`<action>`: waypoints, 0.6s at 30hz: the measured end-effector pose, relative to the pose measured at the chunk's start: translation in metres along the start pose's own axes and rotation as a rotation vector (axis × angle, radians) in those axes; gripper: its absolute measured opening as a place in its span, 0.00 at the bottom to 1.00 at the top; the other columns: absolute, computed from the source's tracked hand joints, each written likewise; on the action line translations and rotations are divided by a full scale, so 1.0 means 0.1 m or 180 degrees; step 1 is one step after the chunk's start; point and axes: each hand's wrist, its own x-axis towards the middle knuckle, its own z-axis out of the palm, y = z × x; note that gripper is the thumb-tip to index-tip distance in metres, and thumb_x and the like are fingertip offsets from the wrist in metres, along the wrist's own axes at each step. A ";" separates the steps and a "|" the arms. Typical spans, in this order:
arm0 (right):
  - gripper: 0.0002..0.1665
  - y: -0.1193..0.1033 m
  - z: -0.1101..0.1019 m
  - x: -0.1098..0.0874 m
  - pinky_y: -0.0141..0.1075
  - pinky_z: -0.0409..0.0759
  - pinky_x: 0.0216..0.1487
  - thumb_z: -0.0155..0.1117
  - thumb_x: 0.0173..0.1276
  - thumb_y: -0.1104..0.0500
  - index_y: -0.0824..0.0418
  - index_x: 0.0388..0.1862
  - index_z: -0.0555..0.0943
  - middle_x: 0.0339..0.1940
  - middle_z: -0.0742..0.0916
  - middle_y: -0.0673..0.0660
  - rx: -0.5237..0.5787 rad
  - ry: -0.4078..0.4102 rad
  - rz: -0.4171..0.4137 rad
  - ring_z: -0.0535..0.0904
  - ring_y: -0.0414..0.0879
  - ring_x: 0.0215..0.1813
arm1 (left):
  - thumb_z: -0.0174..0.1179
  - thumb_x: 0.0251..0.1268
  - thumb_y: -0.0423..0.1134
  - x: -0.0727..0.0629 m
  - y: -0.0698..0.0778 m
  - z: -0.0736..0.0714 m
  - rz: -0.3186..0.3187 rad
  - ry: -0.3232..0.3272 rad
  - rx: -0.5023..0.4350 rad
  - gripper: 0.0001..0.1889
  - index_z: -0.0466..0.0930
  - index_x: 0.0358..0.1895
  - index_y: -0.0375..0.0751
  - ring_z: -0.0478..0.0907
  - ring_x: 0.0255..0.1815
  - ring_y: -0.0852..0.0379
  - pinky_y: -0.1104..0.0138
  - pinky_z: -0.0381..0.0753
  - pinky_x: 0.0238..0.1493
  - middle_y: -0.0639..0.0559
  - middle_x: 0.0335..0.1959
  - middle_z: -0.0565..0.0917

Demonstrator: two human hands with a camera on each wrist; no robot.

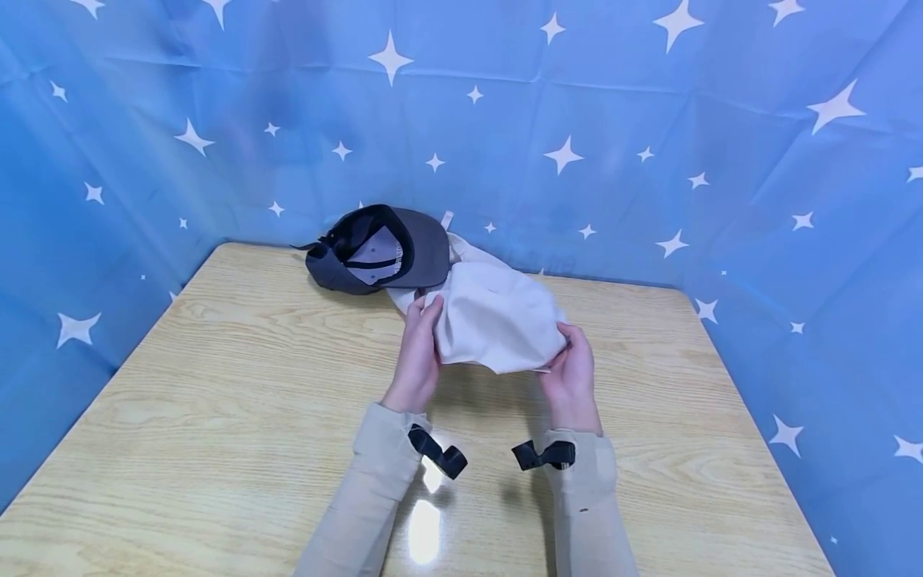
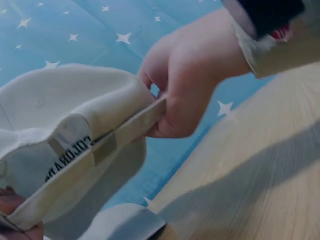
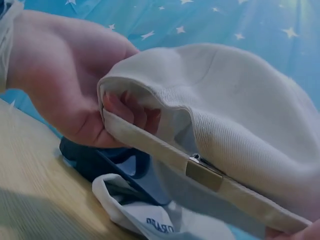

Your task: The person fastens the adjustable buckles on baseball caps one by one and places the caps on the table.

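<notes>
A white baseball cap (image 1: 497, 320) is held up over the table between both hands, its back strap and metal buckle (image 3: 204, 174) facing the person. My left hand (image 1: 418, 353) grips the cap's left edge; in the right wrist view its fingertips (image 3: 117, 107) show inside the back opening. On the other side, my right hand (image 1: 573, 377) pinches the cap's right edge by the strap. Dark letters (image 2: 70, 157) appear through the opening in the left wrist view. Just beyond the left hand lies a dark grey cap (image 1: 429, 248), tilted with its inside showing.
Another white cap (image 1: 472, 250) lies partly under the dark one and behind the held cap; lettering on it shows in the right wrist view. Wooden tabletop (image 1: 238, 417) surrounds them. A blue star-patterned cloth (image 1: 497, 112) hangs along the back and sides.
</notes>
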 end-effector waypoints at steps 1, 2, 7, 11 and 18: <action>0.14 -0.01 -0.01 0.00 0.34 0.65 0.48 0.44 0.66 0.61 0.57 0.51 0.63 0.44 0.74 0.50 0.0008 0.0006 -0.0018 0.71 0.43 0.42 | 0.50 0.64 0.49 0.00 -0.01 0.01 0.0049 -0.0028 0.0026 0.24 0.58 0.59 0.45 0.70 0.45 0.55 0.64 0.68 0.45 0.49 0.47 0.70; 0.15 -0.03 -0.02 0.01 0.34 0.65 0.47 0.45 0.65 0.62 0.57 0.51 0.63 0.44 0.74 0.50 0.0029 0.0012 -0.0034 0.71 0.43 0.41 | 0.50 0.64 0.49 0.00 -0.02 0.01 0.0090 -0.0066 0.0049 0.24 0.58 0.59 0.46 0.70 0.46 0.54 0.64 0.68 0.46 0.49 0.48 0.70; 0.16 -0.12 -0.15 0.05 0.34 0.66 0.45 0.52 0.61 0.63 0.57 0.48 0.65 0.41 0.76 0.51 0.0317 0.0055 -0.0142 0.72 0.44 0.40 | 0.51 0.63 0.52 -0.01 -0.13 0.06 0.0129 -0.0263 0.0253 0.23 0.60 0.59 0.54 0.71 0.48 0.52 0.61 0.71 0.44 0.47 0.51 0.71; 0.18 -0.18 -0.33 0.08 0.35 0.66 0.46 0.55 0.57 0.64 0.57 0.47 0.66 0.41 0.77 0.51 0.0610 0.0088 -0.0192 0.72 0.43 0.41 | 0.51 0.63 0.51 0.01 -0.31 0.12 0.0096 -0.0417 0.0546 0.23 0.60 0.61 0.57 0.73 0.47 0.52 0.61 0.73 0.43 0.47 0.51 0.73; 0.12 -0.26 -0.63 0.14 0.34 0.66 0.48 0.51 0.59 0.65 0.58 0.43 0.68 0.42 0.77 0.50 0.0934 0.0260 -0.0300 0.72 0.43 0.42 | 0.51 0.64 0.49 0.02 -0.62 0.21 0.0063 -0.0588 0.0883 0.23 0.60 0.62 0.59 0.73 0.48 0.53 0.61 0.73 0.46 0.48 0.51 0.74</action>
